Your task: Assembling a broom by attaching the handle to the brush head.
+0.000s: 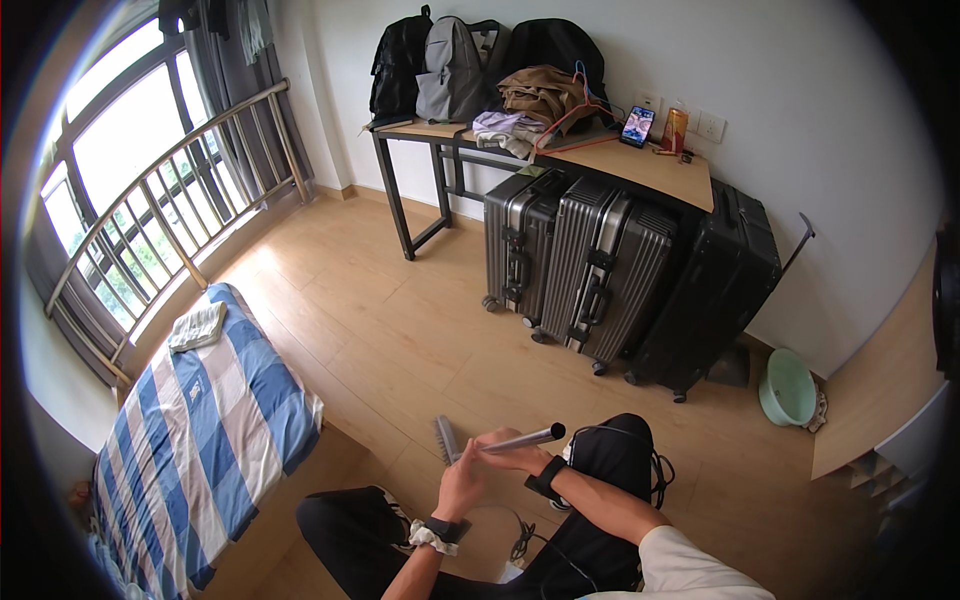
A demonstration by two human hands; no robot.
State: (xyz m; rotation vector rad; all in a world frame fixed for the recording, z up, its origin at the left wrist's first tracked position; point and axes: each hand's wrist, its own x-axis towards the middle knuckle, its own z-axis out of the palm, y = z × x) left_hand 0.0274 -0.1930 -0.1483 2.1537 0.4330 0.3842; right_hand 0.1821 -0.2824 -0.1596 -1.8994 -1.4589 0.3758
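A silver tube with a dark end [530, 437] slants up to the right from between my hands, in front of my knees. My left hand [462, 484] closes around its lower end. Beside it, my right hand [512, 458] is wrapped under the tube, its fingers partly hidden. Just beyond my left hand, a grey bristled brush head [446, 439] shows low over the floor. Whether the brush head joins the tube is hidden by my hands. Black straps circle both wrists, and a white scrunchie [433, 537] is on the left one.
Black cables [522, 540] lie around my crossed legs. A bed with a blue checked sheet [215, 420] stands at left. Ahead are several dark suitcases [610, 265] under a wooden desk [655, 172] holding bags, clothes and a phone. A green basin [788, 388] sits at right.
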